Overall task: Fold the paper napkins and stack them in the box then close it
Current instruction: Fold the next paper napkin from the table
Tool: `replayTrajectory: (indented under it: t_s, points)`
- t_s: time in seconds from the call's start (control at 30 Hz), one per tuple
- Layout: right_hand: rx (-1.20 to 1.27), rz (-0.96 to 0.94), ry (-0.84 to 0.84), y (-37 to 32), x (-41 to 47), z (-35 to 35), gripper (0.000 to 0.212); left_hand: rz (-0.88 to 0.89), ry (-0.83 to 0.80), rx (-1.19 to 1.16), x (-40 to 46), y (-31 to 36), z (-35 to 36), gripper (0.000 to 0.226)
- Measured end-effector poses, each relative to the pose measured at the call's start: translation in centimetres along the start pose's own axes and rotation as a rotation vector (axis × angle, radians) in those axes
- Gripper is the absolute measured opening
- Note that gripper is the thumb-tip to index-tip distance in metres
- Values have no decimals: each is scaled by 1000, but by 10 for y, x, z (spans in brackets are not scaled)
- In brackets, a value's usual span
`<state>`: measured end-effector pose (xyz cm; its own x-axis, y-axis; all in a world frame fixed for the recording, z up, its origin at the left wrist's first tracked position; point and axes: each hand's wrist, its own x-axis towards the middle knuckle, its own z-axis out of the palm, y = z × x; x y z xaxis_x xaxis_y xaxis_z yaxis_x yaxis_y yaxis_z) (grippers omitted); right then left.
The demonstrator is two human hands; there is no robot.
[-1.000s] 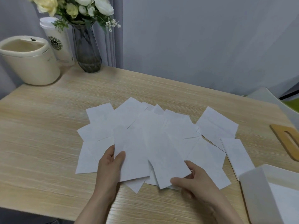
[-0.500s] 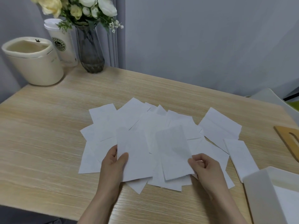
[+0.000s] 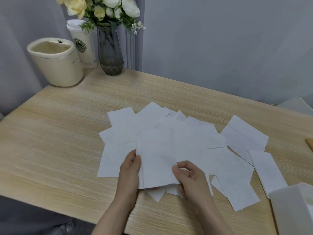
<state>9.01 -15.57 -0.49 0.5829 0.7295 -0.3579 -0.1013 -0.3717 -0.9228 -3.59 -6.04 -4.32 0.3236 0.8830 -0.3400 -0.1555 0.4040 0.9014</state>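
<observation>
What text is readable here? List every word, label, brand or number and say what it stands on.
Nothing can be read for certain.
Tall white paper cup with lid: a round dark green logo with ring lettering, too blurred to read.
Smaller print lower on that cup: too small to read.
Cream round-cornered bin: a faint mark on its side, unreadable.
White paper napkins, white box, dark glass vase: no text visible.

Left hand (image 3: pixel 130 168) and right hand (image 3: pixel 189 178) close together, fingers curled, pinching napkin edges.
</observation>
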Motion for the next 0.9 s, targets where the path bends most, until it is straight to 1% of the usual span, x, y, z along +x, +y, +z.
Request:
replayTrajectory:
  t_s: [0.1,0.2,0.3,0.37,0.47,0.57,0.63,0.73,0.83,0.9]
  points:
    - [-15,-18,-7,4,1,9,9,18,-7,26,-1,3,0,21]
    - [-33,-35,-13,7,1,12,12,68,4,82,-3,4,0,32]
    - [-48,-36,-13,8,2,13,12,50,13,57,-4,4,0,38]
    - [-66,-40,-1,10,2,13,13,56,12,74,-4,3,0,34]
    - [-80,-44,-3,11,2,13,13,21,0,46,-3,2,0,24]
    - [-95,-50,4,11,1,12,10,11,-17,44,-4,0,-1,25]
    - [-125,-84,47,11,0,12,2,17,-16,38,-4,0,-1,25]
    - [-160,-138,120,13,-1,10,14,11,-17,20,-4,0,-2,24]
    - [-107,-68,59,10,-2,8,17,-7,-22,-6,-4,1,-3,23]
    - [-64,-36,22,10,-3,7,14,-19,-27,-11,-3,1,-4,22]
